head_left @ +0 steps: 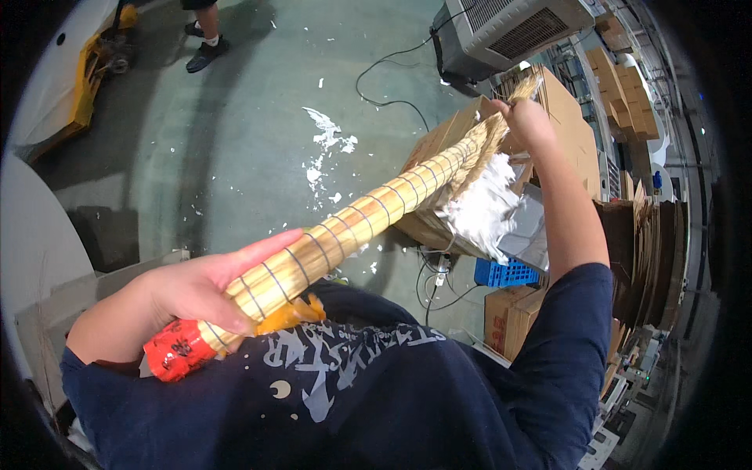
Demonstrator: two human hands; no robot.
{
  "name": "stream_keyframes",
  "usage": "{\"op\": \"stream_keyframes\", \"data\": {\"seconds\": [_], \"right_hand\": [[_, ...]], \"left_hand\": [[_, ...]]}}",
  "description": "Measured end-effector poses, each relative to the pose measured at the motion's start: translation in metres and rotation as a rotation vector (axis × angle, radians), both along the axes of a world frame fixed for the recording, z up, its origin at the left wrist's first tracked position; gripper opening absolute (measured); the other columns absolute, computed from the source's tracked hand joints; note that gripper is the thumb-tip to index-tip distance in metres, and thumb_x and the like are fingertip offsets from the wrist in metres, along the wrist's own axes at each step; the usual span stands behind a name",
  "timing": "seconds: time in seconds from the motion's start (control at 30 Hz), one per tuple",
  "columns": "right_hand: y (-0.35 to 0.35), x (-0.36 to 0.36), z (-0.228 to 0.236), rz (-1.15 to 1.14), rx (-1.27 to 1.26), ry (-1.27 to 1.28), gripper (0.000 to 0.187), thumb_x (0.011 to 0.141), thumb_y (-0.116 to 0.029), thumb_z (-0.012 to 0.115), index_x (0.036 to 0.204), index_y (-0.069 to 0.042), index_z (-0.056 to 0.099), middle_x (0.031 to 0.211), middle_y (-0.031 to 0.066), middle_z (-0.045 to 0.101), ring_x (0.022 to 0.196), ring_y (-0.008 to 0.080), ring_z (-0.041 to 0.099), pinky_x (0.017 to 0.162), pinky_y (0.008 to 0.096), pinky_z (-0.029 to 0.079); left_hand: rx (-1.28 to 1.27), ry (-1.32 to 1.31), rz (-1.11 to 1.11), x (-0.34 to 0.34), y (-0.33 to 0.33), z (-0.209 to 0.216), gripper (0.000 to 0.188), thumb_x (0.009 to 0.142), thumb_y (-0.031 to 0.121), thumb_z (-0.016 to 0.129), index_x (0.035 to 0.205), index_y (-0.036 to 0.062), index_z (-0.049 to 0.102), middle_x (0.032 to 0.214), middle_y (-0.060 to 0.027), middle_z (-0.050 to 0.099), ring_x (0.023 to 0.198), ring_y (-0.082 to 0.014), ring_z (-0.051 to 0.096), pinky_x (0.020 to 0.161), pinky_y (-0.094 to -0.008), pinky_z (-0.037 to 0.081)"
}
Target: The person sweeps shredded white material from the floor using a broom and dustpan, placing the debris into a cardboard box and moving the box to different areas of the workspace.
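Observation:
Across the front of my body lies a long straw broom [352, 227], its thick stalk handle bound with rings of dark wire. A red printed wrap [178, 350] covers the handle's end at the lower left. My left hand [215, 286] is wrapped round the handle just above that wrap. At the far upper right, my right hand [526, 124] is closed on the bristle end [489, 145]. The broom slants upward from left to right. Something orange [294, 315] shows under the handle, close to my shirt; its kind is unclear.
Beneath the bristles stands a cardboard box [446, 133] with white scraps [486, 207] heaped in it. A blue crate [505, 272] is below. A grey machine [517, 31] with a cable stands at top right. A person's leg [207, 31] and a yellow pallet truck [82, 102] are upper left.

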State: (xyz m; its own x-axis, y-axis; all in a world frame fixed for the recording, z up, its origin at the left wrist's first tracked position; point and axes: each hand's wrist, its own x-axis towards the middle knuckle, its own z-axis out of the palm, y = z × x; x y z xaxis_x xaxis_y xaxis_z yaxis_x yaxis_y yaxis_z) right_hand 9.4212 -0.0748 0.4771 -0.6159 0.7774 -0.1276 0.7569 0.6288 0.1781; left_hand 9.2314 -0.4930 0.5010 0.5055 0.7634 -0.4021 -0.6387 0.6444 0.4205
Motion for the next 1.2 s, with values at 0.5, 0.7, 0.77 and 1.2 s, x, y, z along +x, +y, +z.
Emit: {"op": "stream_keyframes", "data": {"seconds": [0.5,0.7,0.77,1.2], "right_hand": [[0.050,0.138,0.077,-0.299,0.257,0.019,0.028,0.077,-0.015,0.041,0.100,0.000,0.048,0.085,0.0211,0.053,0.079,0.0335,0.052,0.065,0.0352,0.041],[-0.054,0.351,0.151,-0.607,0.474,0.371,0.036,0.080,-0.023,0.045,0.112,-0.007,0.045,0.083,0.0059,0.054,0.056,0.0106,0.042,0.047,0.0231,0.033],[-0.116,0.323,0.146,-1.032,0.489,0.981,0.038,0.079,-0.036,0.047,0.095,-0.003,0.057,0.053,0.0019,0.045,0.036,0.0057,0.029,0.033,0.0230,0.021],[-0.354,0.395,-0.230,-1.877,-0.458,0.901,0.041,0.079,-0.046,0.043,0.078,-0.005,0.046,0.050,0.0027,0.040,0.043,0.0147,0.043,0.040,0.0275,0.035]], "left_hand": [[-0.079,0.438,0.122,-0.116,-0.009,-0.029,0.089,0.055,-0.011,0.052,0.130,0.0122,0.007,0.126,-0.0075,0.026,0.088,-0.0118,0.048,0.060,-0.0228,0.046],[-0.098,0.981,-0.155,-0.177,0.059,-0.155,0.085,0.055,-0.009,0.047,0.130,0.0148,0.013,0.092,-0.0086,0.048,0.066,-0.0129,0.050,0.055,-0.0250,0.043],[-0.112,1.178,-0.310,-0.187,0.085,-0.230,0.084,0.057,-0.006,0.049,0.129,0.0150,0.013,0.085,-0.0091,0.051,0.065,-0.0136,0.051,0.055,-0.0258,0.043],[-0.050,1.028,-0.532,-0.151,0.005,-0.307,0.089,0.052,-0.002,0.060,0.128,0.0112,0.017,0.110,-0.0126,0.047,0.096,-0.0189,0.048,0.078,-0.0291,0.040]]}}
